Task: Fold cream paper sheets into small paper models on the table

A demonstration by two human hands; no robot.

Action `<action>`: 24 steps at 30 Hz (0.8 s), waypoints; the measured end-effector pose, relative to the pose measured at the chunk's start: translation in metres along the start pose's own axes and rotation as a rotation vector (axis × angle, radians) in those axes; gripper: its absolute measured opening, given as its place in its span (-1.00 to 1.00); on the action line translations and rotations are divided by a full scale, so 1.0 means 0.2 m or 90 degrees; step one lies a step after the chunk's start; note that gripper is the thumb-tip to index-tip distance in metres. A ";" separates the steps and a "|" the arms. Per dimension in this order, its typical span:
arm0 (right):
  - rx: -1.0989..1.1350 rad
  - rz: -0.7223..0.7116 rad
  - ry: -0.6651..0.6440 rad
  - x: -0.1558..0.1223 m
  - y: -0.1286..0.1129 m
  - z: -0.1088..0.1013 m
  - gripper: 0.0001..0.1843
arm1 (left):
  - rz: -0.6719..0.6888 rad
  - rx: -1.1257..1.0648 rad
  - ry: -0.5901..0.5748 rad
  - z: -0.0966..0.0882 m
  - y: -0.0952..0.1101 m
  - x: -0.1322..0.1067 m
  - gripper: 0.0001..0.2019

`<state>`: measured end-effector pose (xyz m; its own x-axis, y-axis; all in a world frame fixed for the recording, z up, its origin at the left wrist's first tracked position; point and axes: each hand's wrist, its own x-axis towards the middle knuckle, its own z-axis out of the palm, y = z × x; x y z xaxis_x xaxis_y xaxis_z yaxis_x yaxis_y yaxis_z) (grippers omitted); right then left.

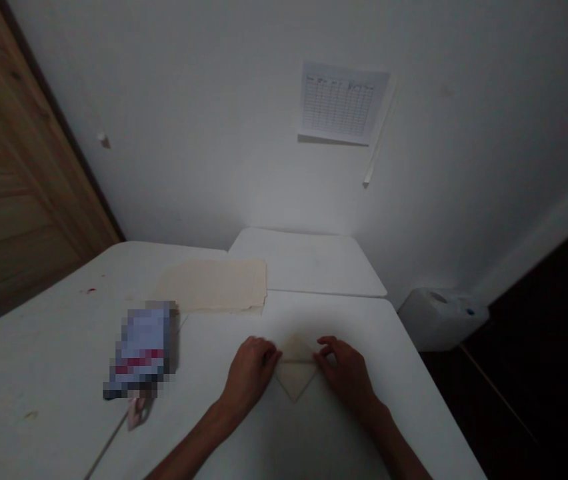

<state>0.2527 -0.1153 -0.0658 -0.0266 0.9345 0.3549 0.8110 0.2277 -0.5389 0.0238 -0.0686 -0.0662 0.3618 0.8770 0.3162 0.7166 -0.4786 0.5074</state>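
folded paper (295, 385): on the white table (39, 373), its point toward us
left hand (251, 370): ours — palm down, loosely spread, pressing its left edge
right hand (347, 370): flat on its right edge, gripping nothing
paper stack (214, 285): farther back, apart

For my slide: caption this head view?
Left hand and right hand rest on a folded cream paper on a white table, paper stack behind.

Nothing can be read here. At 12 o'clock, a paper sheet (340, 103) on the wall carries a printed grid of rows and columns, but its header line and entries are too small and dim to make out. At 9 o'clock, a packet (141, 350) on the worktop (39, 373) is blurred into pale blue, white and red blocks, which hides any label.
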 end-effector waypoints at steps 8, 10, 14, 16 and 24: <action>-0.065 0.023 0.008 0.01 -0.05 0.02 -0.76 | 0.017 0.079 -0.006 0.02 0.02 0.02 -0.80; -0.076 0.024 0.006 0.00 -0.06 0.03 -0.75 | 0.016 0.094 -0.008 0.02 0.03 0.02 -0.80; -0.086 0.013 0.003 0.00 -0.06 0.03 -0.76 | 0.016 0.110 -0.009 0.01 0.03 0.02 -0.81; -0.094 0.005 0.001 0.00 -0.06 0.04 -0.77 | 0.018 0.116 -0.010 0.01 0.03 0.01 -0.82; -0.112 0.001 -0.004 0.00 -0.05 0.05 -0.81 | 0.047 0.137 -0.015 0.03 0.02 0.01 -0.85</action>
<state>0.2391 -0.1158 -0.0679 -0.0285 0.9364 0.3498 0.9008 0.1757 -0.3971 0.0311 -0.0695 -0.0688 0.4295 0.8423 0.3255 0.7976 -0.5229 0.3007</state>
